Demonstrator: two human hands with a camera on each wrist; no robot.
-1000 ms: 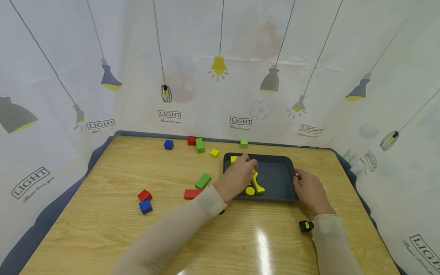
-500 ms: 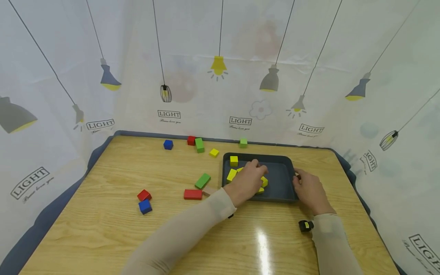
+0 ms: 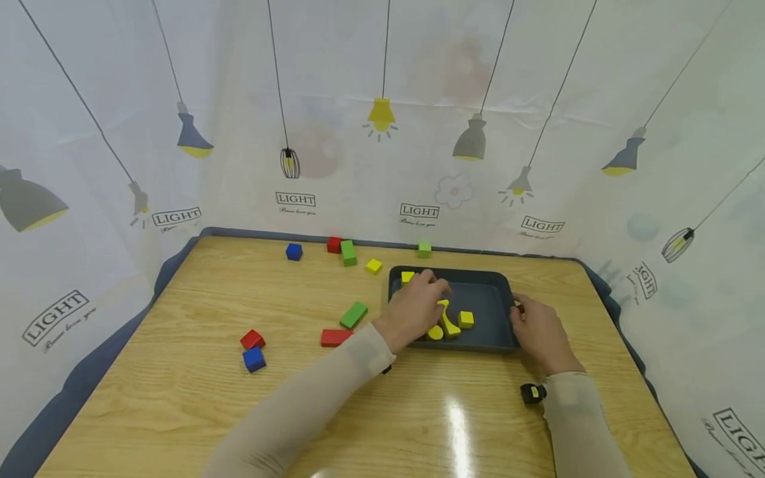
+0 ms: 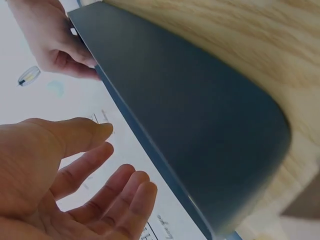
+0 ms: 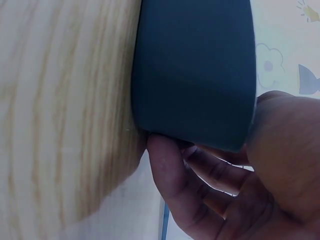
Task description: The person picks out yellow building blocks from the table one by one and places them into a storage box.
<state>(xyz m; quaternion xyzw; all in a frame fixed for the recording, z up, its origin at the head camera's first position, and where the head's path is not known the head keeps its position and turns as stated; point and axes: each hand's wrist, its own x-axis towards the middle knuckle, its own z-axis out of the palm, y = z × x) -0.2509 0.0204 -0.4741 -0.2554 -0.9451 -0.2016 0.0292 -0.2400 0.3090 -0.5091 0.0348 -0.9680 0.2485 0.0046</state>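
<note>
Yellow blocks lie in a dark grey tray [image 3: 490,292]: a cube [image 3: 465,320], a curved block [image 3: 449,322], a round one [image 3: 435,332] and, at the back left, another cube [image 3: 408,277]. My left hand [image 3: 415,309] hovers over the tray's left part and hides some of what lies there. In the left wrist view, the left thumb and fingers [image 4: 95,147] are apart, loosely bent, with nothing between them. My right hand [image 3: 544,335] grips the tray's right rim. Up close in the right wrist view, its fingers [image 5: 172,175] touch the tray's outer wall.
Left of the tray lie a green block [image 3: 354,315] and a red block [image 3: 337,338]. Further left, a red cube [image 3: 252,339] touches a blue cube [image 3: 254,359]. Along the back edge are a blue cube [image 3: 294,251], a green block [image 3: 348,253] and a light green cube [image 3: 424,249].
My left hand moved right over the tray, then back left. A yellow cube now sits right of the curved block, where none showed a second ago. The right hand stayed on the rim.
</note>
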